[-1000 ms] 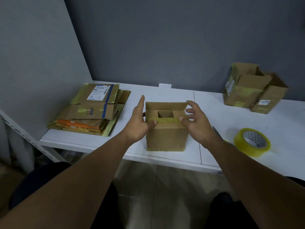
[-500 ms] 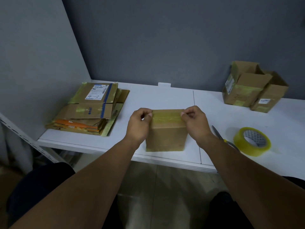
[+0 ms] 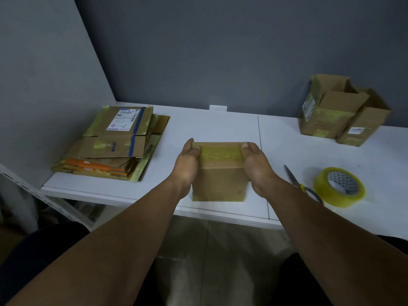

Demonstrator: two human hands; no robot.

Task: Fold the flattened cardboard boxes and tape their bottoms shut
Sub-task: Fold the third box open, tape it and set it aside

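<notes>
Lowered along the box sides, left hand and right hand grip it.

A packing station, the kind of plain corner used for parcel work. A white table stands against bare grey walls, with a slotted metal rack upright at its left. On it lie the tools of the trade: a stack of flattened cardboard boxes bearing shipping labels, a roll of clear tape, scissors and two folded boxes.
</notes>
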